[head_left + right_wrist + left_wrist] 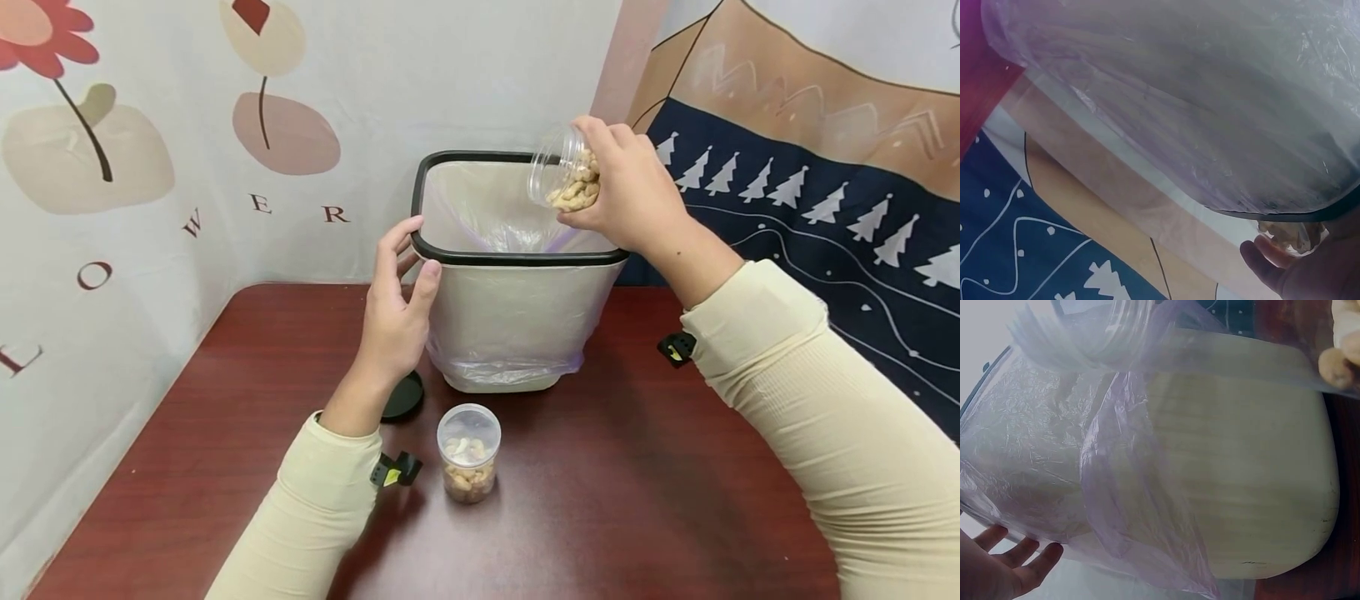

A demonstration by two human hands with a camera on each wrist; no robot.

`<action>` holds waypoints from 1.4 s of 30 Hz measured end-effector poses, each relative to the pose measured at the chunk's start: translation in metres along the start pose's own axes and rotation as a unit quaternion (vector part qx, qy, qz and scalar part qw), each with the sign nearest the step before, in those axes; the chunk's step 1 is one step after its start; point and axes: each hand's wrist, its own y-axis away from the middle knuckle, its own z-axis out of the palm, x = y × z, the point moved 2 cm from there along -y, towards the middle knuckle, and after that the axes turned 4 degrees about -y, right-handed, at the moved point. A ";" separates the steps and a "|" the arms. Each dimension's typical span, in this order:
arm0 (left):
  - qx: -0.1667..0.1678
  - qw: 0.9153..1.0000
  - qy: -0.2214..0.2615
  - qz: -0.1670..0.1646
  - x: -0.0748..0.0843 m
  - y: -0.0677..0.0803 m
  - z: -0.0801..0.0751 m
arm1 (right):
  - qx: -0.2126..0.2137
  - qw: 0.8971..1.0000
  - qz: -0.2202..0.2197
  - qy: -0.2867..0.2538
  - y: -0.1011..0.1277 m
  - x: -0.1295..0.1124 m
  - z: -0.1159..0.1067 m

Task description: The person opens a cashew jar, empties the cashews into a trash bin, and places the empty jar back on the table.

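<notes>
1. Surface (637, 500): dark reddish wood grain; it carries every item below, with printed cloth hung behind it.

2. Bin (517, 325): pale body, black rim, lined with a thin clear bag whose edge folds down over the outside. It stands at the back middle of the surface and is my landmark for the rest.

3. My left hand (393, 312): at the bin's left side, fingers mostly straight, fingertips and thumb resting against the black rim. It steadies the bin and grips nothing.

4. My right hand (637, 196): above the bin's right rear corner, fingers wrapped round the open jar (562, 175).

5. Open jar: clear plastic, lid off, tipped on its side with its mouth facing left over the bin's opening. Peanuts in the shell sit bunched at the lower end by my palm.

6. Second jar (468, 452): clear, lidded, holding the same nuts, upright in front of the bin, apart from it.

7. Black lid (405, 396): flat on the surface, at the bin's front left corner, partly behind my left wrist.

Step in hand, as I judge it: emptying the open jar into the bin. The next move calls for tipping the mouth lower so the nuts slide out, with the mouth kept inside the rim.
</notes>
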 end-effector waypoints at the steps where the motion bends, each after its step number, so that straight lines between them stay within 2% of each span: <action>1: 0.000 1.000 0.002 -0.003 0.000 0.000 0.000 | -0.002 1.000 0.000 0.003 0.000 0.000 0.000; 14: -0.007 1.000 0.011 -0.017 0.000 -0.002 0.002 | -0.010 0.998 -0.034 0.049 -0.002 -0.003 0.002; 42: -0.022 0.999 0.011 -0.023 0.000 -0.002 0.001 | 0.003 0.994 -0.069 0.082 -0.001 -0.006 0.002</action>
